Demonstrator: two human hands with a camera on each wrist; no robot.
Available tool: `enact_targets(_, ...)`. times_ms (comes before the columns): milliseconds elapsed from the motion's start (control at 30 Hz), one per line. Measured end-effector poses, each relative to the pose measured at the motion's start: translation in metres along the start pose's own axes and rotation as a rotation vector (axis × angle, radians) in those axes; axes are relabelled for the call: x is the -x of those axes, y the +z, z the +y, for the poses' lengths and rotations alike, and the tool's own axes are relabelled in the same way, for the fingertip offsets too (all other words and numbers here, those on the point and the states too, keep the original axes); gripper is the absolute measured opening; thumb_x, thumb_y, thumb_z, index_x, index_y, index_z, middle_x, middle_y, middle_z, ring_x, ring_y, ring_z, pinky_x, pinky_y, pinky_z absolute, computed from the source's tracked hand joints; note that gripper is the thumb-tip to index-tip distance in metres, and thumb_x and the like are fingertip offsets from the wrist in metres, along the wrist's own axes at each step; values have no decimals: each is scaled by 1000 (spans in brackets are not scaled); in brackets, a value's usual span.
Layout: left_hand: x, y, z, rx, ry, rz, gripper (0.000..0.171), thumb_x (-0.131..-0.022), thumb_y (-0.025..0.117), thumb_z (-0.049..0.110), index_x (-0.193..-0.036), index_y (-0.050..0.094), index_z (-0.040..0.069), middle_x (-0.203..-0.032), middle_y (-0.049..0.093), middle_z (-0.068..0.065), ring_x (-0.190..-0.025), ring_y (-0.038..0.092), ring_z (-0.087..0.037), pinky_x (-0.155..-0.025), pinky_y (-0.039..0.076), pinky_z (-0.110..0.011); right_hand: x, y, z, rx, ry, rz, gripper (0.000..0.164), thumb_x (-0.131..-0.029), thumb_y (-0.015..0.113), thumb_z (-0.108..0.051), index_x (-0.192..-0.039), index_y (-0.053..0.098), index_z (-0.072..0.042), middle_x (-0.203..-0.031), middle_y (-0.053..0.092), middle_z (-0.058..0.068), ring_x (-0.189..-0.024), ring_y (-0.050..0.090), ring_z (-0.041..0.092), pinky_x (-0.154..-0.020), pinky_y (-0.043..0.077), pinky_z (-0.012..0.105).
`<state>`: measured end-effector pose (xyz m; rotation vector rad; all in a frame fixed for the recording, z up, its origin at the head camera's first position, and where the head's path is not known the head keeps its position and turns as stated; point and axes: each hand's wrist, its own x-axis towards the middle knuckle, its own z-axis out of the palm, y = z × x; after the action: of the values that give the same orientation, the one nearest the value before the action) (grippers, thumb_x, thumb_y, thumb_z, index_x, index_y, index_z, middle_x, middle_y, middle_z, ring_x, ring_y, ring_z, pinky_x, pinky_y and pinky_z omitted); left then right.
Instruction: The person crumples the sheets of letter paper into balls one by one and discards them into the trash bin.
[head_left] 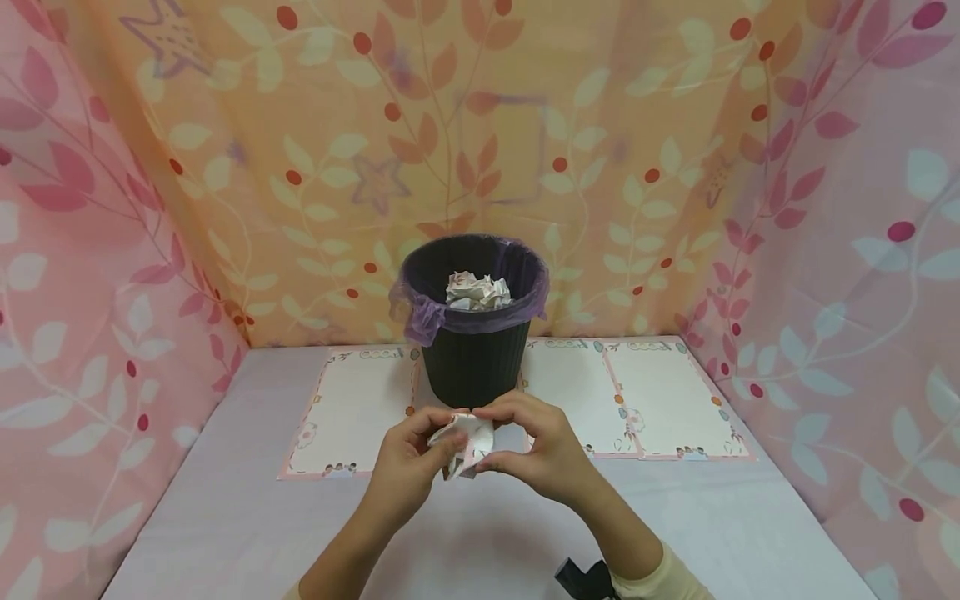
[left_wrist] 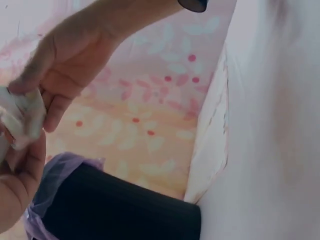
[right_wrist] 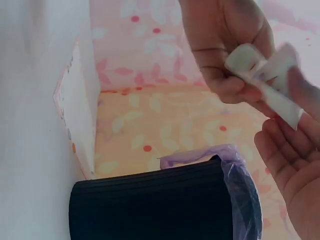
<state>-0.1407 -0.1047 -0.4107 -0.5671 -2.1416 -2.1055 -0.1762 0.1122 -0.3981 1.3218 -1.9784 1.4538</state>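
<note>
Between both hands, low in front of the bin, is a crumpled piece of white paper (head_left: 480, 435) with pink and dark printed marks. My left hand (head_left: 408, 467) grips its left side, thumb laid across the face. From the right, my right hand (head_left: 543, 442) pinches its edge between thumb and fingers. In the right wrist view the paper (right_wrist: 272, 95) looks folded and creased, partly covered by fingers. Just beyond the hands stands a black ribbed bin (head_left: 474, 358) with a purple bag lining (head_left: 427, 321). Inside it, crumpled paper (head_left: 477, 292) shows near the rim.
White sheets with decorated pink borders lie on the pale table (head_left: 480, 542): one sheet (head_left: 363, 400) left of the bin, a second sheet (head_left: 573, 396) and a third sheet (head_left: 663, 396) to its right. Floral cloth (head_left: 450, 108) closes off the back and sides.
</note>
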Motion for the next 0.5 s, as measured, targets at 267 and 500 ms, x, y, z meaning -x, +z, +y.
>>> enact_targets(267, 3, 1, 5, -182, 239, -102, 58, -84, 86, 16, -137, 64, 15, -131, 65, -1, -113, 63, -19, -87, 60, -29, 2, 3, -7, -109, 158, 110, 35, -78, 87, 1, -110, 73, -5, -102, 69, 9, -96, 66, 22, -86, 61, 31)
enact_targets(500, 0, 2, 1, -219, 289, -104, 41, -92, 77, 14, -132, 69, 13, -120, 69, 1, -99, 68, -19, -75, 63, -32, 2, 12, -11, -112, 306, 167, 24, -82, 86, -7, -102, 75, -11, -101, 68, 6, -95, 65, 21, -82, 60, 28)
